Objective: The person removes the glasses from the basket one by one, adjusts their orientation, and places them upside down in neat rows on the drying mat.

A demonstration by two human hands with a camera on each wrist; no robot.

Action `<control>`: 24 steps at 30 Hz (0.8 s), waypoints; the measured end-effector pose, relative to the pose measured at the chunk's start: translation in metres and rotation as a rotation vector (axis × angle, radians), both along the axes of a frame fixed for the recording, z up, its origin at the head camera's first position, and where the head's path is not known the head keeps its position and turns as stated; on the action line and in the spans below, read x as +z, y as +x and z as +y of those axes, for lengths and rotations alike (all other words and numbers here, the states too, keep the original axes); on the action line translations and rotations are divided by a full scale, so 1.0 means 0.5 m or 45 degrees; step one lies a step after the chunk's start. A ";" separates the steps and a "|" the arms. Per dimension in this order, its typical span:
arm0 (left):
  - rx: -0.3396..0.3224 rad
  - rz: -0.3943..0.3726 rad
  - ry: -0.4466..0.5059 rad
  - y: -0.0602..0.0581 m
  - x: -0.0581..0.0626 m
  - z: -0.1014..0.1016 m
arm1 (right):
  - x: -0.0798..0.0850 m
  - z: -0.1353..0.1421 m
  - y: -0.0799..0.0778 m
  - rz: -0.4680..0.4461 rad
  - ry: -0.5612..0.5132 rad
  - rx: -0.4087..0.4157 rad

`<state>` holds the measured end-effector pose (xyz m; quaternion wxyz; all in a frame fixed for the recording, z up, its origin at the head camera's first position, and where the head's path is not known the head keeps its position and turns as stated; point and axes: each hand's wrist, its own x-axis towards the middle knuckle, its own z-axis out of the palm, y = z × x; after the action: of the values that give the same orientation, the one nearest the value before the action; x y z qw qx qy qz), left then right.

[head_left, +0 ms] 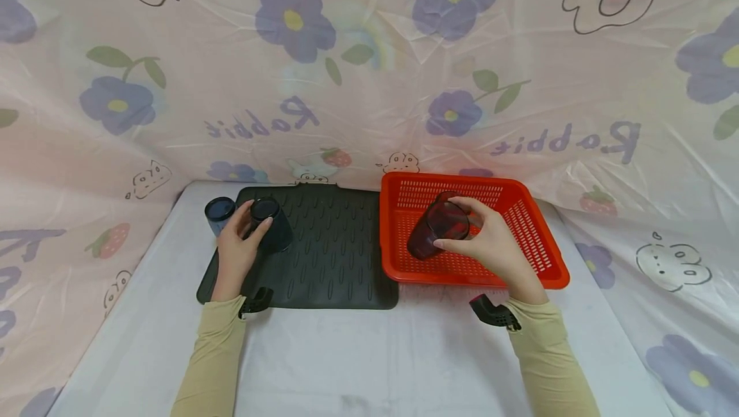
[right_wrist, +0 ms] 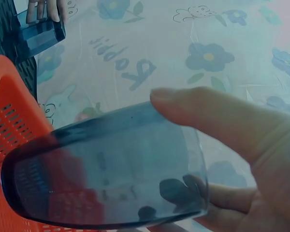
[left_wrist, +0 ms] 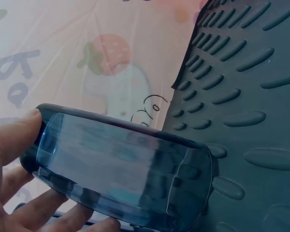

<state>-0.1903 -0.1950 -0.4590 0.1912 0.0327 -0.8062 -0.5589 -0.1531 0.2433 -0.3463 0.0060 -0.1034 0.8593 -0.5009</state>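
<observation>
My left hand (head_left: 238, 247) holds a blue see-through cup (head_left: 276, 228) by its upper end, thumb on one side and fingers on the other. This cup is bottom up over the left part of the black ridged mat (head_left: 340, 250); its rim is at the mat's surface. A second blue cup (head_left: 219, 212) stands just left of that hand, at the mat's back left corner. Over the red basket (head_left: 473, 280), my right hand (head_left: 491, 240) grips another see-through cup (right_wrist: 111, 169) near its rim. That cup is tilted, its mouth toward the hand and its base toward the basket.
The mat and the basket stand side by side on a white-covered table (head_left: 369, 365). A flower-and-rabbit printed sheet (head_left: 369, 109) hangs behind and at both sides. Black wrist cameras (head_left: 495, 312) sit on both wrists.
</observation>
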 end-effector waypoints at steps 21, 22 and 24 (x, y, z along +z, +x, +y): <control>-0.006 -0.040 -0.023 0.000 0.003 -0.002 | 0.005 -0.049 0.005 0.033 -0.060 -0.020; -0.005 -0.046 -0.026 0.000 0.004 -0.002 | 0.007 -0.051 0.005 0.027 -0.072 -0.021; -0.003 -0.056 -0.026 0.000 0.005 -0.001 | 0.008 -0.054 0.003 0.021 -0.090 -0.023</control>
<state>-0.1902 -0.1954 -0.4562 0.1732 0.0419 -0.8159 -0.5500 -0.1514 0.2166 -0.3425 -0.0092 -0.0998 0.8420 -0.5301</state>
